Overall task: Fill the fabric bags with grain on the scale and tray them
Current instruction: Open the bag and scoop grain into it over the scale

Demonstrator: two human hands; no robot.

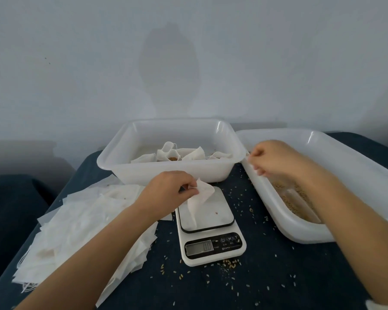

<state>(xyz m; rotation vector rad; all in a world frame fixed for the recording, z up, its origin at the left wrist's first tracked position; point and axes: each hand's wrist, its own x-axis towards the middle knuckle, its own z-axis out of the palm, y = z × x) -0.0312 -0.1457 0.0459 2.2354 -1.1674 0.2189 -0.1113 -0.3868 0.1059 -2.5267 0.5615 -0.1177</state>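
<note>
Our left hand [168,189] pinches the empty bag [199,198] over the scale [211,220]; our right hand [271,159], fingers curled on something unclear, hovers over the grain tray [345,175] to the right.

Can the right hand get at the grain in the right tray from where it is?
Probably yes. The right hand hovers over the near rim of the right tray, which is open-topped, and the grain lies uncovered just below the forearm. Nothing seems to block it, though its fingers look pinched already.
</note>
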